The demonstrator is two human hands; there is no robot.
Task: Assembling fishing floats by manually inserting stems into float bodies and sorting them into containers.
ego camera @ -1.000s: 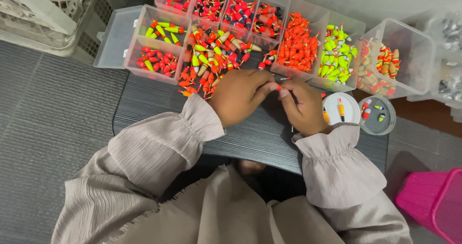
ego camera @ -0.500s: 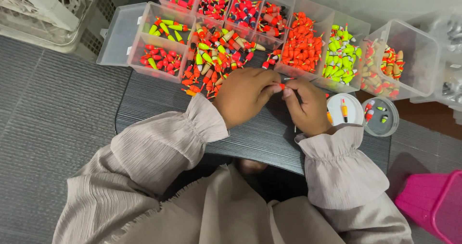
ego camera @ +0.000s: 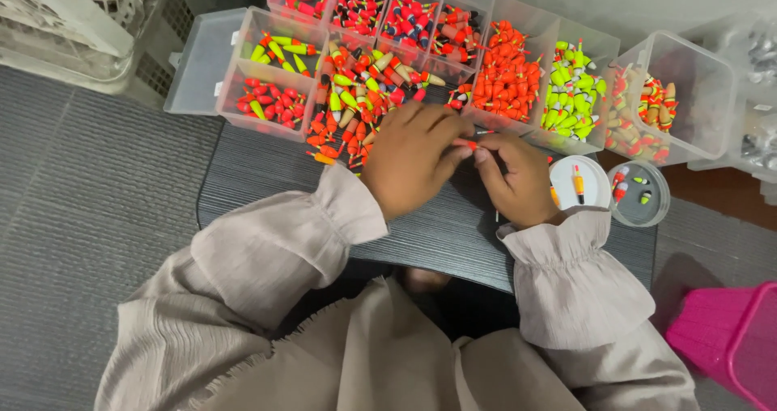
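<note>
Over the dark ribbed board [ego camera: 421,241] we see both hands meeting at its far edge. The left hand [ego camera: 413,164] and right hand [ego camera: 518,180] pinch together on one small red float [ego camera: 468,144], fingertips closed on it from either side; a thin stem shows past the right fingers. Just beyond lies a loose heap of red, green and tan floats [ego camera: 356,103]. Clear compartment boxes [ego camera: 267,75] sit behind, sorted by colour: orange floats [ego camera: 506,75], yellow-green floats [ego camera: 571,95]. To the right, a round white lid [ego camera: 579,184] and a small clear round tub [ego camera: 639,192] each carry a few floats. A pink bin [ego camera: 732,338] stands at lower right, well apart. Beige ruffled sleeves [ego camera: 348,208] cover both wrists.
</note>
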